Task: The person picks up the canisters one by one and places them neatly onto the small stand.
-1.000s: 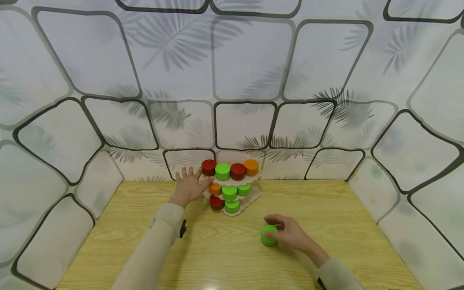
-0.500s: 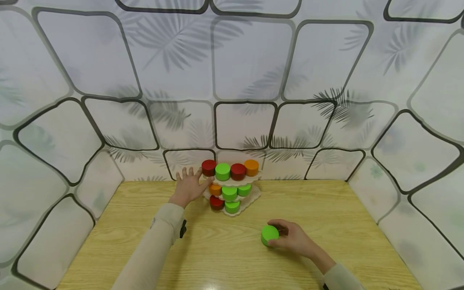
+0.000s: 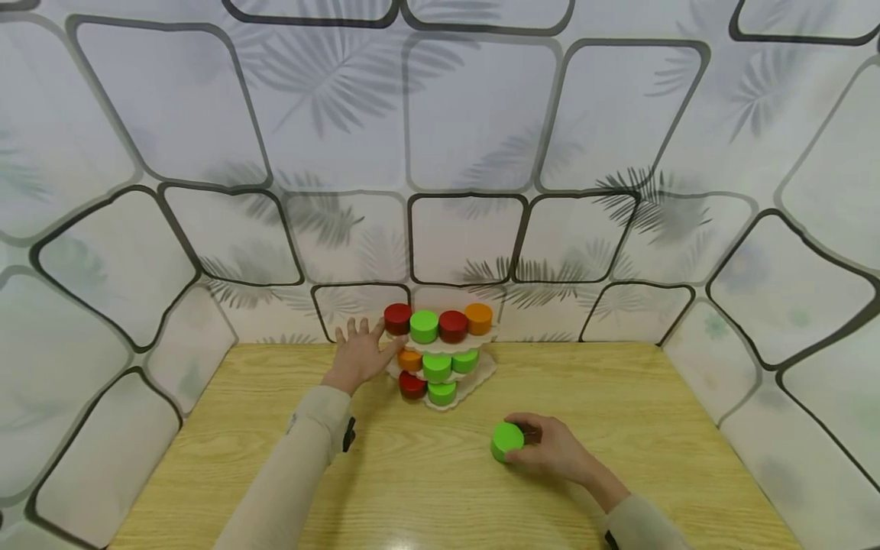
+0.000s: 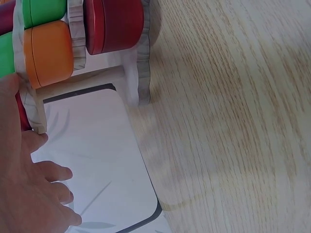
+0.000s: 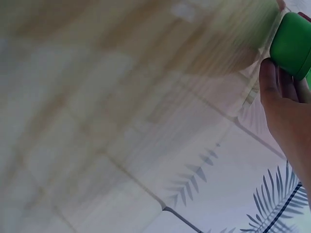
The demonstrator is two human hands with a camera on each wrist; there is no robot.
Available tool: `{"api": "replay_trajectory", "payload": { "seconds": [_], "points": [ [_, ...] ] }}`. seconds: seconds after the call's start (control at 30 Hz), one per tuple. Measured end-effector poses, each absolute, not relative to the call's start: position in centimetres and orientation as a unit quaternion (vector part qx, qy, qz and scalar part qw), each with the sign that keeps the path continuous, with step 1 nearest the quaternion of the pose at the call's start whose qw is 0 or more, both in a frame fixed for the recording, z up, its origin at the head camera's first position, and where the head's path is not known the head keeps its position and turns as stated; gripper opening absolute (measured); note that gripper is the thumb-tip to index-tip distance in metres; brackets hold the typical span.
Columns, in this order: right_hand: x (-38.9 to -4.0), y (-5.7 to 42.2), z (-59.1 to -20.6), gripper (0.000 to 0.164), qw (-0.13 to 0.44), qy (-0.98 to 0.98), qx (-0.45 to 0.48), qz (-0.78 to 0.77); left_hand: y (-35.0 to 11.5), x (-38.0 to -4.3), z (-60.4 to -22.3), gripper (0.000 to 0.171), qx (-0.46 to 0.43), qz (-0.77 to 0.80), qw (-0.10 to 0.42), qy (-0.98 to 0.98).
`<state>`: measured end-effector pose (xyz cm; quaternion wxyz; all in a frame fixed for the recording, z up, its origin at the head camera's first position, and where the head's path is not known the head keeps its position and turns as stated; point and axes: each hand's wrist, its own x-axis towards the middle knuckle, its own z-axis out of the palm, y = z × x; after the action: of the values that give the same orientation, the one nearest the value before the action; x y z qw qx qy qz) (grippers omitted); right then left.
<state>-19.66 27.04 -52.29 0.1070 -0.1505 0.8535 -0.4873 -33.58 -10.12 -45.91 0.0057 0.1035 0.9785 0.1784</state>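
A tiered stand with pale scalloped shelves (image 3: 474,374) stands at the back of the table, bearing red blocks (image 3: 453,326), green blocks (image 3: 436,367) and orange blocks (image 3: 478,318), all round. My left hand (image 3: 357,359) rests against its left side with fingers spread. In the left wrist view that hand (image 4: 29,189) touches the scalloped edge (image 4: 31,109) near an orange block (image 4: 51,53). Front right, my right hand (image 3: 555,452) pinches a green round block (image 3: 507,441) between thumb and fingers. The right wrist view shows this green block (image 5: 291,46) at the fingertips.
The light wooden table (image 3: 619,405) reaches back to a patterned wall covering (image 3: 467,237) close behind the stand. Similar patterned walls rise at the left and right sides. Both forearms wear beige sleeves (image 3: 275,481).
My right hand has closed its grip on the green block, its fingers shifting around the side. The block has since moved slightly left and up in view. The left hand stays on the stand.
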Motion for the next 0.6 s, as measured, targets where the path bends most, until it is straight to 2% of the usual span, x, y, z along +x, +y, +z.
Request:
{"api": "replay_trajectory", "payload": {
  "seconds": [0.6],
  "points": [
    [-23.7,23.4,-52.6,0.064,0.059,0.867,-0.091,-0.486,-10.0,-33.5,-45.9,0.090,0.101,0.182,0.008,0.978]
  ]
}}
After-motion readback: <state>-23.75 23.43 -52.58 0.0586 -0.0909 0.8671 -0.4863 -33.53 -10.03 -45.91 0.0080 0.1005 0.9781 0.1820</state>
